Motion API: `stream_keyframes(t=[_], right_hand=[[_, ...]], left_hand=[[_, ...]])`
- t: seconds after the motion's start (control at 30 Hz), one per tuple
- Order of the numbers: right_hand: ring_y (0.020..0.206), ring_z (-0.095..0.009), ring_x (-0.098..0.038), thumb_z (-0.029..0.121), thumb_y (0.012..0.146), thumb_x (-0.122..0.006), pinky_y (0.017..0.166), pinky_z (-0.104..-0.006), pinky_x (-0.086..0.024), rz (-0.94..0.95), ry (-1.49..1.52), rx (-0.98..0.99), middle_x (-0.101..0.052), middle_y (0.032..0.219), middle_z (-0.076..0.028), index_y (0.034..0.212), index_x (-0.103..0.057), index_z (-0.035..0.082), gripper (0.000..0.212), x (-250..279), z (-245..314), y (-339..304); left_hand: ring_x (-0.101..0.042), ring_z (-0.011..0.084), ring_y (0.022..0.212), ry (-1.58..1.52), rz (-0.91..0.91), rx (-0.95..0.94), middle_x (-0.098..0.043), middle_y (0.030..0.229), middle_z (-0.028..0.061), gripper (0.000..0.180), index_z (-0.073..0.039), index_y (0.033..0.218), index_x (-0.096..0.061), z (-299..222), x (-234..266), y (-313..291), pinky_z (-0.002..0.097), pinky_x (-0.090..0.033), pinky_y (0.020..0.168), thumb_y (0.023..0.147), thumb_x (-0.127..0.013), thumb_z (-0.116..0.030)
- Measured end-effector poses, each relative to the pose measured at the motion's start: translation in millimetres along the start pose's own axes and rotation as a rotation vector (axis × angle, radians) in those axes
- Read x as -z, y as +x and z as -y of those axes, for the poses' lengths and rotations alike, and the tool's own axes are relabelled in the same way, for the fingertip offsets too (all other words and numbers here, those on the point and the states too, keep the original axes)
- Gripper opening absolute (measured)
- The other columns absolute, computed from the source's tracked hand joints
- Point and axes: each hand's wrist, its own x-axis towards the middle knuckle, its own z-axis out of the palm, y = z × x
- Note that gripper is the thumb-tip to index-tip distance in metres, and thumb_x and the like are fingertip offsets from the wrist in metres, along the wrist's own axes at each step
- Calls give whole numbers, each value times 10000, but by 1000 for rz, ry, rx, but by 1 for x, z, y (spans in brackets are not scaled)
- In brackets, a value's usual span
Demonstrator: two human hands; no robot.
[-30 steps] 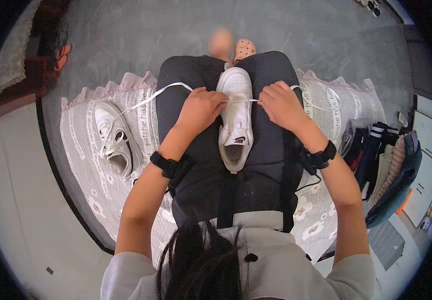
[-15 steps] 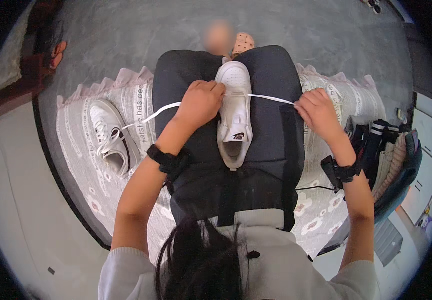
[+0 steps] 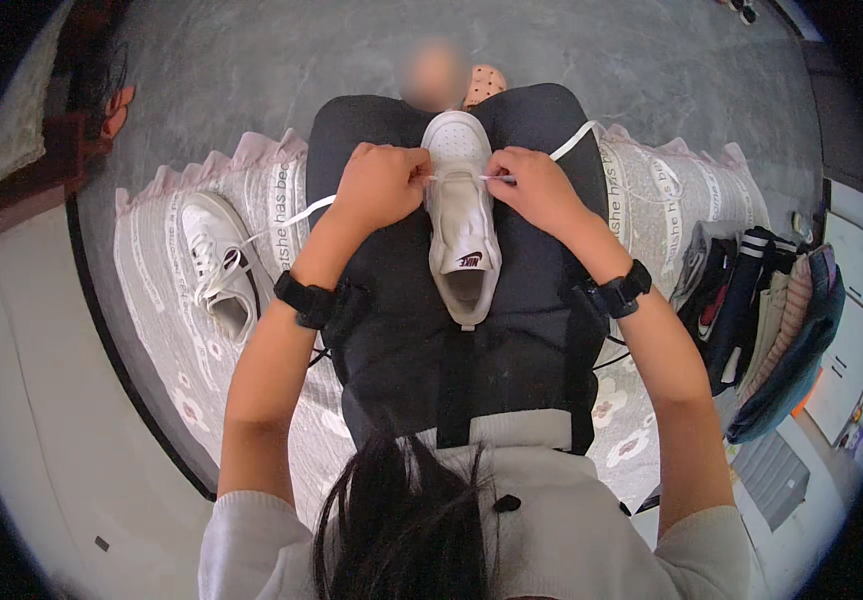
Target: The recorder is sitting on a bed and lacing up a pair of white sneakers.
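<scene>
A white sneaker (image 3: pixel 460 215) rests on my lap between my thighs, its toe pointing away from me and its heel toward my body. My left hand (image 3: pixel 390 185) is closed at the sneaker's left edge, pinching the white shoelace (image 3: pixel 312 211) beside the front eyelets. Opposite it, my right hand (image 3: pixel 537 187) pinches the lace at the right edge, thumb and finger together. One lace end loops out past my right hand over the thigh; another stretch runs left from my left hand. The sneaker's tongue shows between the hands.
A second white sneaker (image 3: pixel 220 262) with laces lies on the patterned, ruffle-edged cover (image 3: pixel 157 290) to my left. Folded clothes (image 3: pixel 767 310) stand in a row on the right. An orange clog (image 3: pixel 487 85) is on the grey floor (image 3: pixel 252 70) beyond my knees.
My right hand has come in from the far right to the sneaker's edge, and the lace there now hangs slack in a loop. My left hand and the sneaker have shifted slightly up and left.
</scene>
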Motion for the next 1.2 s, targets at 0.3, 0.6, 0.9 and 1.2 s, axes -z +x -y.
stream_keyframes(t=[0.3, 0.6, 0.9, 1.2], right_hand=[[688, -236, -596, 114, 767, -574, 629, -304, -460, -33, 160, -56, -581, 755, -138, 794, -550, -21, 139, -6, 3, 2], [619, -224, -554, 149, 785, -521, 580, -317, -426, 38, 126, -115, -573, 696, -141, 782, -554, -13, 165, -4, -4, 9], [612, -85, -487, 169, 779, -492, 554, -237, -390, 267, 492, -364, -526, 658, 2, 745, -575, -4, 195, 3, -17, 17], [898, -302, -532, 190, 655, -602, 824, -384, -389, -160, 2, 16, -564, 963, -118, 976, -531, 41, 361, -8, 13, -3]], left_hand=[[-543, 264, 731, 319, -30, 80, -582, 669, 69, 45, -124, 728, -591, 17, 44, -24, 391, -369, 745, 712, -555, -147], [-566, 303, 750, 167, -90, 77, -602, 757, 109, 188, -62, 809, -581, 3, 19, -22, 406, -400, 691, 765, -567, -244], [-565, 277, 769, -87, -40, 78, -577, 779, 104, 293, -62, 833, -605, 2, -19, 4, 395, -413, 679, 761, -585, -345], [-552, 314, 741, -134, -291, 129, -561, 771, 144, 192, -18, 805, -601, -3, -7, -14, 391, -431, 639, 798, -553, -204]])
